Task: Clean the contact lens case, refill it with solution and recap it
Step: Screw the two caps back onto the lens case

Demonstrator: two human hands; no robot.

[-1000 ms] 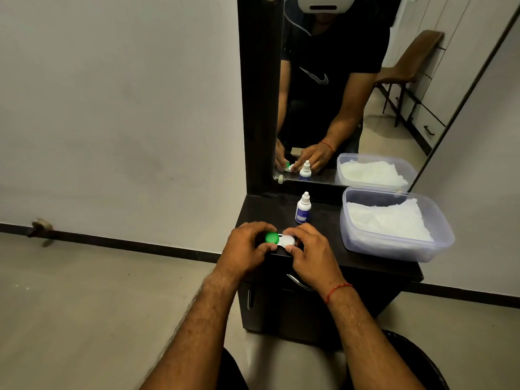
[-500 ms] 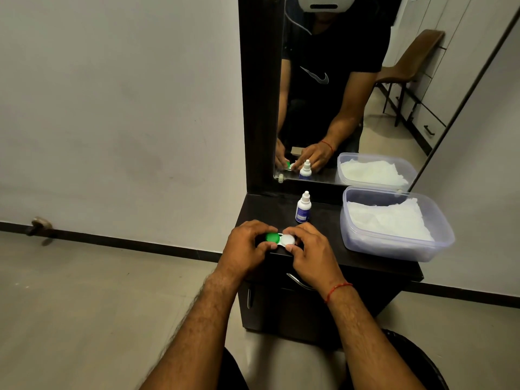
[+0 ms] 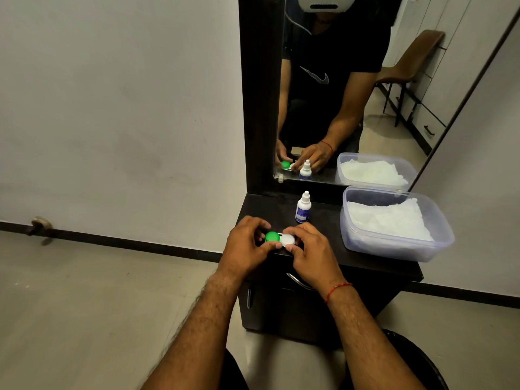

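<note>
One lens case (image 3: 280,239) lies at the centre of the frame with two caps on it: one green cap (image 3: 272,237) and one white cap (image 3: 288,240). Two hands are there, the left hand (image 3: 247,246) and the right hand (image 3: 309,256). One small bottle (image 3: 303,208) stands just above them, one clear plastic tub (image 3: 394,249) at the right, one mirror (image 3: 365,114) in the upper middle.
</note>
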